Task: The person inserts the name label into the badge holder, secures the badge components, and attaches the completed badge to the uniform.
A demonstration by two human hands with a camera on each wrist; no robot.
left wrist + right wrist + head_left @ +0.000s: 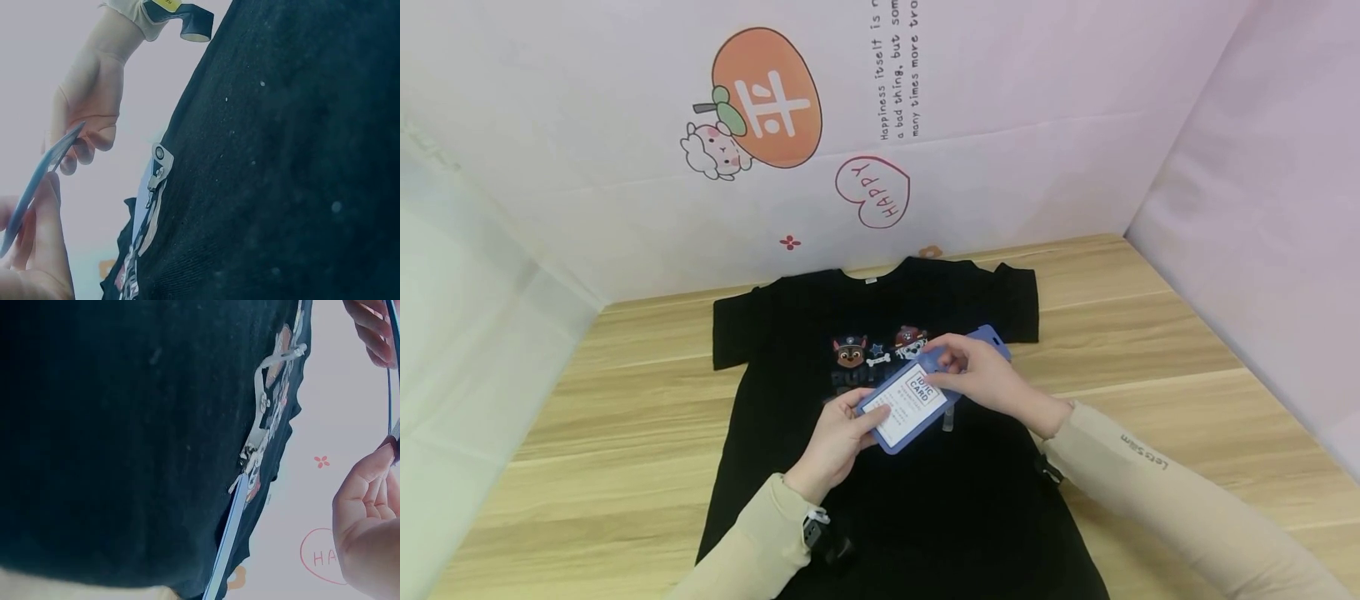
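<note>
Above the black shirt (940,508), the left hand (835,435) pinches the near left end of a blue ID-card holder (907,407); the right hand (988,377) pinches its far right end. Another blue piece (986,335) lies on the shirt.

Screened-off workspace, wood-grain surface (587,467), 3 pale fabric walls (1022,125), cartoon fruit print (796,77)

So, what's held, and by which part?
The blue card holder: in the head view, the left hand grips its lower-left end, the right hand pinches its upper-right end.
</note>
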